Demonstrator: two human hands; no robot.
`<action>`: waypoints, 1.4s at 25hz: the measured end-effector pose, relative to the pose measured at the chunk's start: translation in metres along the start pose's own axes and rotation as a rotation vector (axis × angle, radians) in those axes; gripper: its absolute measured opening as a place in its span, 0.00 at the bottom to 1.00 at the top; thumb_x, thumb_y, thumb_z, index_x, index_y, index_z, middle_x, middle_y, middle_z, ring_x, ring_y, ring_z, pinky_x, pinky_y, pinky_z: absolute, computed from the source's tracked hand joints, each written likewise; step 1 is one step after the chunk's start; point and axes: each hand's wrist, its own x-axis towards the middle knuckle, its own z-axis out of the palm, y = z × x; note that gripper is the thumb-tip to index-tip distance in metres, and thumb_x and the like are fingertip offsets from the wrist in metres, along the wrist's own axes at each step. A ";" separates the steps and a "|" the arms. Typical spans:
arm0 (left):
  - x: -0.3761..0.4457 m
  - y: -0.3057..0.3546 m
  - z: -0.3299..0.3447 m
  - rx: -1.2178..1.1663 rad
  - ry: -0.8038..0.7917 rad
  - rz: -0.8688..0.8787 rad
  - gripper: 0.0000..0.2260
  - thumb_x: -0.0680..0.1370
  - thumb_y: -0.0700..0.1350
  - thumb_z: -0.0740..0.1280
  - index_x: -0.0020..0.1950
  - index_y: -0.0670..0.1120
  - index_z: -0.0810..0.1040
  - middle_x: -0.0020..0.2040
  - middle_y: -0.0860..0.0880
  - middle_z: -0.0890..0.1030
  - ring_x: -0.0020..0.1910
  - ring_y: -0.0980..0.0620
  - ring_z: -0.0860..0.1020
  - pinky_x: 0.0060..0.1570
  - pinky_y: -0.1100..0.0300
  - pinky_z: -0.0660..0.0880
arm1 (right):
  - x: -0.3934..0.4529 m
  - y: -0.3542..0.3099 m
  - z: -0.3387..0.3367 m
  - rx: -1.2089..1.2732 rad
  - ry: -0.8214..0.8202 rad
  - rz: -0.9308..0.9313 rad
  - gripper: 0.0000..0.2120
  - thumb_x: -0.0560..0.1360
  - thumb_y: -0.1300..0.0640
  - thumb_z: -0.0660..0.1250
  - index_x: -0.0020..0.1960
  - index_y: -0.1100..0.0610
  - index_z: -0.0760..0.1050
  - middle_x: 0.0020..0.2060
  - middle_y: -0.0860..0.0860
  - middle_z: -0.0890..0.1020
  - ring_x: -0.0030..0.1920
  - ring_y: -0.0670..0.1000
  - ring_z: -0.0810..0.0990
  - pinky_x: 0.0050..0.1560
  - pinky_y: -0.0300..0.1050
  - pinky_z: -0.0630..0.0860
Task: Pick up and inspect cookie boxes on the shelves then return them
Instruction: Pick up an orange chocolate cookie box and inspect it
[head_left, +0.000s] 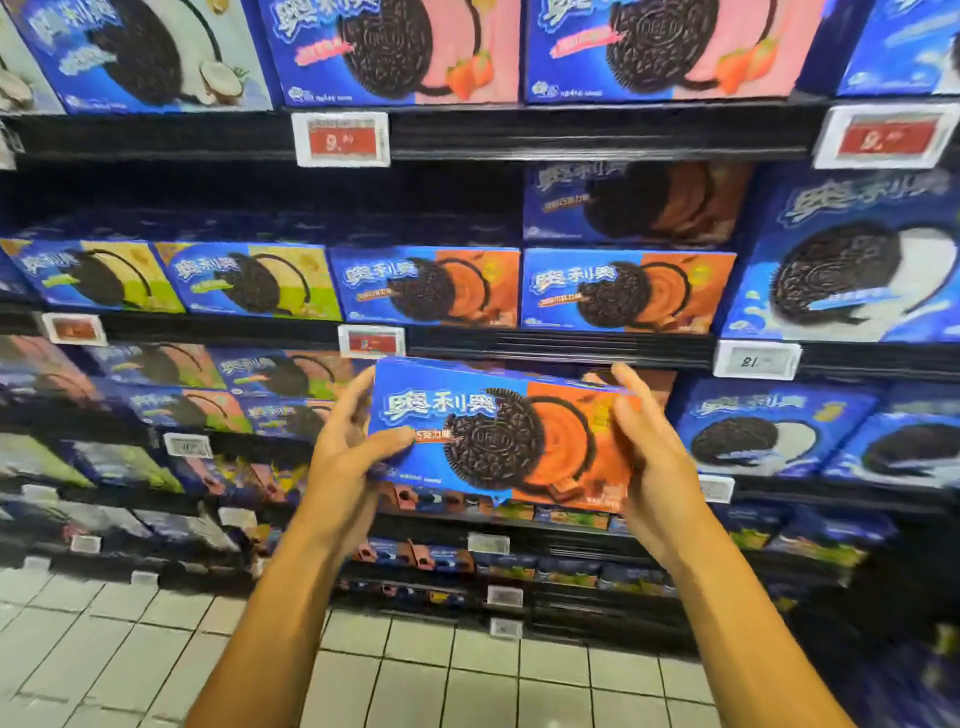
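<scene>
Both hands (358, 457) (644, 467) around apparently chocolate cookie box (498, 436).

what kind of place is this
Most likely a supermarket aisle: black shelves stocked with rows of cookie boxes, and price tags clipped along the shelf edges.

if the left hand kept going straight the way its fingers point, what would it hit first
The left hand already grips the held cookie box by its left edge, fingers aimed up and right. Straight on, it would probably meet the shelf edge with its price tag, though depth is unclear.
</scene>
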 end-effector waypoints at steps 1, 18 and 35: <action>-0.006 -0.006 0.009 -0.019 -0.003 -0.031 0.30 0.68 0.32 0.69 0.70 0.41 0.71 0.67 0.39 0.76 0.58 0.44 0.77 0.52 0.57 0.80 | -0.008 -0.003 -0.012 0.009 -0.008 0.007 0.25 0.70 0.53 0.73 0.66 0.42 0.75 0.61 0.51 0.84 0.54 0.52 0.85 0.51 0.49 0.83; -0.085 -0.084 0.178 -0.242 0.001 -0.151 0.18 0.78 0.44 0.62 0.68 0.46 0.74 0.68 0.45 0.77 0.61 0.49 0.78 0.62 0.54 0.75 | -0.085 -0.072 -0.166 0.123 0.279 -0.017 0.17 0.83 0.52 0.58 0.70 0.52 0.76 0.65 0.52 0.81 0.64 0.51 0.80 0.63 0.52 0.77; -0.140 -0.082 0.257 -0.153 -0.073 0.016 0.45 0.61 0.54 0.82 0.73 0.43 0.68 0.73 0.41 0.71 0.69 0.41 0.70 0.68 0.43 0.67 | -0.121 -0.111 -0.227 0.241 0.220 -0.192 0.20 0.84 0.54 0.56 0.75 0.54 0.68 0.68 0.53 0.78 0.69 0.54 0.75 0.69 0.52 0.74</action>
